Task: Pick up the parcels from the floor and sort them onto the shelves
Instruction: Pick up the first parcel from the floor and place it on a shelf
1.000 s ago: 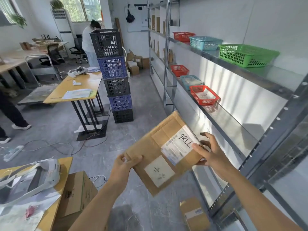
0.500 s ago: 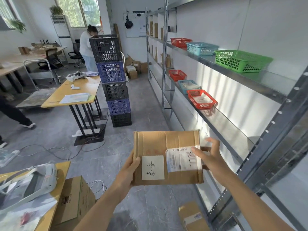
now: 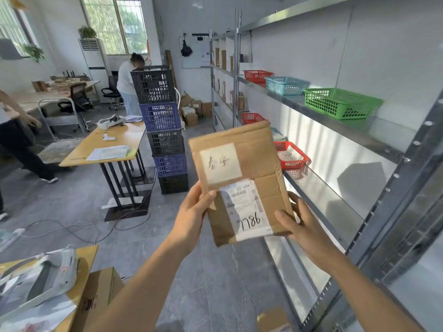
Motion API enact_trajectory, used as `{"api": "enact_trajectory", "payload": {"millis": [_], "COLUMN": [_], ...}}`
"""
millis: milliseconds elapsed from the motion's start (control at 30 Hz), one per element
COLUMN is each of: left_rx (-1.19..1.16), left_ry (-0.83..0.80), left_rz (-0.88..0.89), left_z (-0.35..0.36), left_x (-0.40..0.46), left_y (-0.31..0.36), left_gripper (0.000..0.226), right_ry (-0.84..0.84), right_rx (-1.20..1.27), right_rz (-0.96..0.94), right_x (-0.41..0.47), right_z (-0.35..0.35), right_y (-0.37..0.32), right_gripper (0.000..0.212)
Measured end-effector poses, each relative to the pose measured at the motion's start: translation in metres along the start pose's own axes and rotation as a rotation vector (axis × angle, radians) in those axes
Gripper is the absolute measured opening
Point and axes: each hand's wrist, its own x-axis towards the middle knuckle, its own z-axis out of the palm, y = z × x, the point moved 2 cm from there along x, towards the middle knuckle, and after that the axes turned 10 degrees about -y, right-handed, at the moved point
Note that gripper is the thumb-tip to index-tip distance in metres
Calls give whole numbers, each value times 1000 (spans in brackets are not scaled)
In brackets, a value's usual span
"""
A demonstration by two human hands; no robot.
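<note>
Head view: parcel (image 3: pixel 242 178) upright, pinched at lower edges by left hand (image 3: pixel 191 216), right hand (image 3: pixel 303 226) fingers; light edge grip, could slip floorward.

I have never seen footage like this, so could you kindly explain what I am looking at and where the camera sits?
There is no machine here: a person wears a wide-angle camera on the head, looking forward and down at their own bare arms. The left hand and right hand hold a flat cardboard parcel upright by its lower edges, showing two labels, one with handwritten digits. To the right runs a metal shelf with a red basket; the shelf above carries a green basket. Another parcel lies on the floor below.
</note>
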Motion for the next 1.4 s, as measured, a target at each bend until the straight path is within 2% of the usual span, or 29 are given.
{"api": "enact_trajectory", "payload": {"millis": [100, 200, 300, 467, 600, 700, 900, 1033, 1167, 1267, 1400], "left_rx": [56, 65, 71, 38, 29, -18, -51, -92, -142, -158, -172], "left_ry": [-126, -178, -193, -169, -181, -216, -351, -473, -619, -774, -833], "left_rz": [-96, -123, -89, 1, 47, 53, 14, 6, -39, -88, -122], "left_z": [16, 20, 25, 45, 67, 85, 113, 125, 147, 179, 201], "left_x": [5, 6, 4, 9, 16, 20, 19, 10, -4, -34, -56], "left_y": [4, 8, 10, 13, 16, 14, 4, 2, -6, -16, -20], "left_gripper": [55, 53, 55, 52, 53, 54, 52, 58, 55, 48, 47], "right_ry": [21, -36, -56, 2, 79, 146, 330, 445, 582, 769, 854], "right_rx": [-20, -149, -190, 2, 4, -10, -122, -133, -155, -111, -119], "right_rz": [15, 63, -28, -143, -172, -208, -195, -186, -161, -164, -162], "right_x": [2, -4, -11, -17, -30, -45, -88, -126, -181, -248, -288], "right_z": [0, -5, -10, -18, -33, -48, -60, -45, -31, -13, -4], "right_y": [-10, -22, -30, -33, -35, -36, -36, -46, -49, -43, -46], "right_gripper": [56, 51, 49, 53, 57, 58, 37, 48, 50, 46, 44]}}
